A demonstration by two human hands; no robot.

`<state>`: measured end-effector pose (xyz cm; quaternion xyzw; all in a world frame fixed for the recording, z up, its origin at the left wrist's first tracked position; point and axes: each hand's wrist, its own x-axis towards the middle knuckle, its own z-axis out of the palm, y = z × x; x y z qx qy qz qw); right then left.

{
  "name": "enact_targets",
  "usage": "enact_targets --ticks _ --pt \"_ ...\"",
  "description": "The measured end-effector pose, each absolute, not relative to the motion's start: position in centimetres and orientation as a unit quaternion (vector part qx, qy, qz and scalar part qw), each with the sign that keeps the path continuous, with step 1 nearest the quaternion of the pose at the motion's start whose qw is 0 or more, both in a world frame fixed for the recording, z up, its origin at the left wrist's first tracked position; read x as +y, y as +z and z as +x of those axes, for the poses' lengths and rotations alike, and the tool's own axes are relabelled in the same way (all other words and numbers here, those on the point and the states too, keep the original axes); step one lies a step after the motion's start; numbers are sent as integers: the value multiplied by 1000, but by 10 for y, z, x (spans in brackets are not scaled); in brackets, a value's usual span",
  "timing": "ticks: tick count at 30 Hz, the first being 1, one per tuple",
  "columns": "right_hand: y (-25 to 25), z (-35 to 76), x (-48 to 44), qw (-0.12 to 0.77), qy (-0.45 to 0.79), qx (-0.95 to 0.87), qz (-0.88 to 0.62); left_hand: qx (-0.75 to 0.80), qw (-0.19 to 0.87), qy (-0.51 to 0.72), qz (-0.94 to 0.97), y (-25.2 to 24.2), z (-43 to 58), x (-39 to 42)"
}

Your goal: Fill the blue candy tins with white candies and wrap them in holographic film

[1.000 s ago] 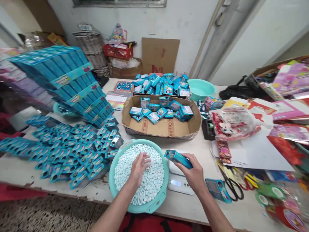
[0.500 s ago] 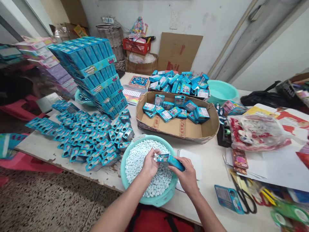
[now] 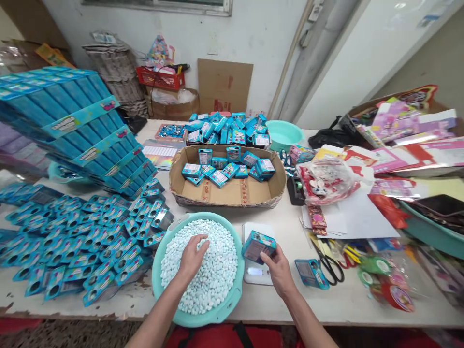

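Observation:
My right hand [image 3: 280, 270] grips a small blue candy box [image 3: 258, 247] by its side. The box is held over a white digital scale [image 3: 258, 278] with a lit display; whether it touches the scale I cannot tell. My left hand [image 3: 193, 256] rests at the white candies [image 3: 217, 270] in a turquoise basin [image 3: 157, 285], thumb and index finger apart, the other fingers partly hidden. Many blue candy boxes with round holes [image 3: 105, 246] stand on the table left of the basin. Behind the basin, a cardboard tray [image 3: 224, 197] holds several blue boxes.
A tall stack of packed blue boxes [image 3: 83, 121] leans at the left. At the right lie scissors [image 3: 331, 268], a flat blue carton [image 3: 311, 273], tape rolls [image 3: 377, 265] and a plastic bag [image 3: 328, 181]. Another turquoise basin [image 3: 286, 135] stands at the back.
My right hand has moved the box away from above the candies, over to the scale. My left hand has left the box and lowered to the candies. The view has swung right.

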<state>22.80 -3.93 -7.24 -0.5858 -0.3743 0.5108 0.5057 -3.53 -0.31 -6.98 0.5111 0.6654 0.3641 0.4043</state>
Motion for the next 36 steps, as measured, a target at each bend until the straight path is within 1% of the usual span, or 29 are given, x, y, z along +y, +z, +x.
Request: enact_targets --ticks 3,6,9,13,16,20,26,36 --pt "-88 245 -32 497 458 -380 -631 671 436 344 491 -74 -38 -8" --pt "-105 258 -22 485 405 -389 -670 687 429 340 478 -72 -39 -11" --pt "-118 264 -13 478 384 -399 -682 701 426 325 471 -68 -41 -12" --pt "-120 266 -12 475 371 -400 -690 706 438 321 454 -64 -41 -13" --pt "-116 265 -31 474 346 -368 -721 709 442 324 444 -64 -39 -15" --pt "-121 260 -87 472 372 -275 -750 710 445 316 445 -67 -39 -15" --pt "-143 250 -164 439 412 -225 -766 706 463 325 426 -72 -37 -11" --pt "-152 253 -191 451 421 -144 -774 667 506 318 445 -79 -15 8"
